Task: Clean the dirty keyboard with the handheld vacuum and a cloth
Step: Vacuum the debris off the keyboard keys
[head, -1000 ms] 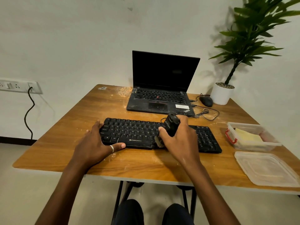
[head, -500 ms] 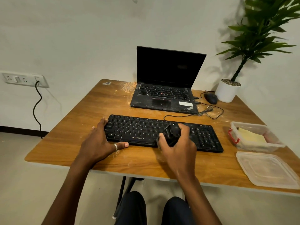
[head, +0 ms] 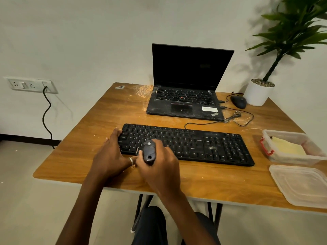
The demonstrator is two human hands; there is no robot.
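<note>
Surface: a wooden surface (head: 85, 151) stands against a pale wall, pale crumbs scattered across it.
Left hand: the left hand (head: 113, 154) lies spread on the near-left corner of the keyboard (head: 203, 144), fingers (head: 115, 132) loose over its left end and thumb along the front edge, gripping nothing.
Keyboard: black and flat on the surface in front of the laptop (head: 187, 96). Its long axis runs left to right, with the front edge towards the person.
Vacuum: the handheld vacuum (head: 149, 151) sits over the lower-left keys. Its long axis runs roughly away from the person, tipped down onto the keys, rear end towards the camera.
Nozzle: mostly hidden; a pale sliver just left of the body may be its tip.
Right hand: the right hand (head: 159, 168) has its fingers wrapped round the vacuum body.
Step in hand: vacuuming the left-hand keys, I judge. Keep the left hand pressing so the board cannot slide, hold the nozzle close to the gaps, and work slowly along each row towards the dusty right end.
Cloth: a yellow cloth (head: 288, 147) lies untouched in an open container (head: 283, 133), well to the right.
</note>
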